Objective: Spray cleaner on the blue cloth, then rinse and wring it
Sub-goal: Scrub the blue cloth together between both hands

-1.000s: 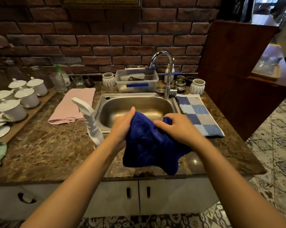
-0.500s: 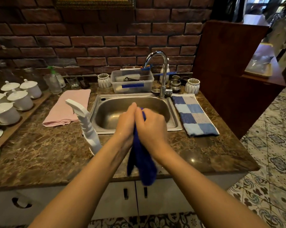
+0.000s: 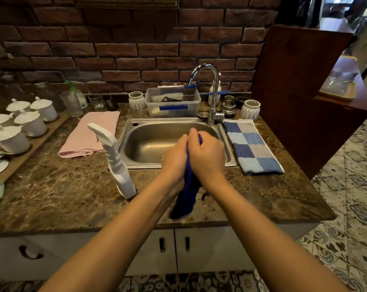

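The dark blue cloth (image 3: 185, 197) is bunched between my two palms over the front rim of the steel sink (image 3: 148, 131). My left hand (image 3: 175, 158) presses it from the left and my right hand (image 3: 207, 157) grips it from the right, fingers curled over the top. The cloth's lower end hangs down over the counter edge. A white spray bottle (image 3: 117, 163) stands on the counter just left of the sink. The chrome tap (image 3: 212, 95) rises at the sink's back right; no water is visible running.
A pink cloth (image 3: 92, 135) lies left of the sink, a blue checked towel (image 3: 252, 148) to its right. White lidded cups (image 3: 20, 123) sit on a wooden tray at far left. A clear plastic tub (image 3: 172, 104) and jars stand behind the sink. Water drops lie on the counter (image 3: 62, 197).
The cloth was spread wide between my hands; I brought them together, bunching it into a narrow hanging roll. Both hands have since shifted a little toward the sink's right side.
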The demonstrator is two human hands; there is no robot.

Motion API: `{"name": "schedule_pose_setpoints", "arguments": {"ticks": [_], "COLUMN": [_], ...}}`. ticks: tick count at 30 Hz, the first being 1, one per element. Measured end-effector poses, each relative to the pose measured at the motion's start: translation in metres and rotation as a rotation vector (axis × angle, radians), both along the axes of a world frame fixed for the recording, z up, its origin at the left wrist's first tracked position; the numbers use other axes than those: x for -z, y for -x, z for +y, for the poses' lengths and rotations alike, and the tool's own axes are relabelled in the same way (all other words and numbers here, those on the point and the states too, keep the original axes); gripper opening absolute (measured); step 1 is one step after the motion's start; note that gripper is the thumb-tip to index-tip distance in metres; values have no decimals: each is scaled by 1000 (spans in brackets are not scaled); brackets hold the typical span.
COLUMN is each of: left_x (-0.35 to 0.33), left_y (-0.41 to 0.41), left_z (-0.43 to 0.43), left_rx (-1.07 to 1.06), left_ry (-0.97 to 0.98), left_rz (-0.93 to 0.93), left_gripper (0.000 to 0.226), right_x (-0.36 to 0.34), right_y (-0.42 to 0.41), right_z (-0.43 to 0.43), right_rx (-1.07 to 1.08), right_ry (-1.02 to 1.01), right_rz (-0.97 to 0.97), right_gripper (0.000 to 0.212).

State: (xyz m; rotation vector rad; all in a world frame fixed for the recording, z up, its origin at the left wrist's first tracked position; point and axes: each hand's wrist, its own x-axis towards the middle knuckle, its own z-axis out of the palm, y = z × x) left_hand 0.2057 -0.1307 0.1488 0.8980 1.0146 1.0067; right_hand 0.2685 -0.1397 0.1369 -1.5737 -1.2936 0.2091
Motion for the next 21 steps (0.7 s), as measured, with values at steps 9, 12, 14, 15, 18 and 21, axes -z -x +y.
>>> {"name": "schedule_pose_setpoints", "arguments": {"ticks": [9,12,14,15,18,21], "left_x": [-4,1,3,3,-1,-6], "left_y": [5,1,1,1,3,17], "left_z": [10,6,0,-3,-4,9], "left_rx": [-40,-23,29,50,155,270], "left_ry": [91,107,125,134,170,227], "left_rz": [-108,-127,-84,-72,-122,-224], "left_gripper": [35,31,22,19,31,42], "right_x": [4,0,-4,-4,0,-4], "right_y": [4,0,-14,-21,-38,-52], "right_z": [-5,8,21,26,32,27], "right_rx": [-94,-14,35,39,-17,-147], "right_ry": [-22,-29,0,15,39,90], "right_rz": [-36,-34,13,31,112,230], "right_gripper": [43,45,48,49,48,44]}}
